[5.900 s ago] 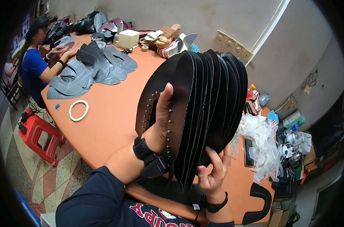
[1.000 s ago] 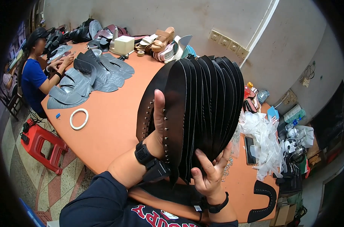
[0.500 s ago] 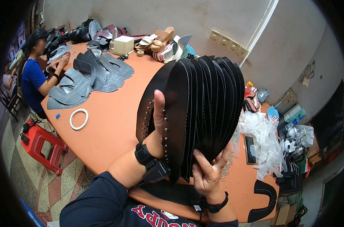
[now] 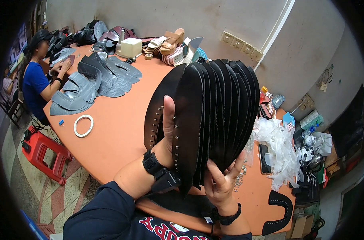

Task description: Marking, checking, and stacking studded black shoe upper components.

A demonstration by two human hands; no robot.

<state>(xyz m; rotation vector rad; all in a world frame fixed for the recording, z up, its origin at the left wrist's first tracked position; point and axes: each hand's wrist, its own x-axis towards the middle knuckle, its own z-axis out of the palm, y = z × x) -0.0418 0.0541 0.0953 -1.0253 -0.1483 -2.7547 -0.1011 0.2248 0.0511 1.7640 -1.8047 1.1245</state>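
A thick stack of black studded leather shoe uppers (image 4: 226,116) is held up in front of me, its pieces standing side by side with their edges fanned. My left hand (image 4: 168,120) reaches through the curved opening of the stack, thumb pointing up beside a row of metal studs; its other fingers are hidden behind the leather. At the lower edges of the pieces, my right hand (image 4: 221,182) grips with thumb and fingers. One separate U-shaped black studded upper (image 4: 285,208) lies at the table's right front. Another flat black piece (image 4: 178,203) lies partly beneath my arms.
On the orange table (image 4: 114,148) are grey uppers (image 4: 76,94), a cream ring (image 4: 83,126), loose studs (image 4: 240,178), a phone (image 4: 264,159) and white plastic scraps (image 4: 278,140). A co-worker (image 4: 40,82) sits at left near a red stool (image 4: 48,156). Sandals (image 4: 172,42) stand at the back.
My right hand has shifted slightly along the lower edges, and the leather there has moved a little. The co-worker's hands now show a dark reddish piece.
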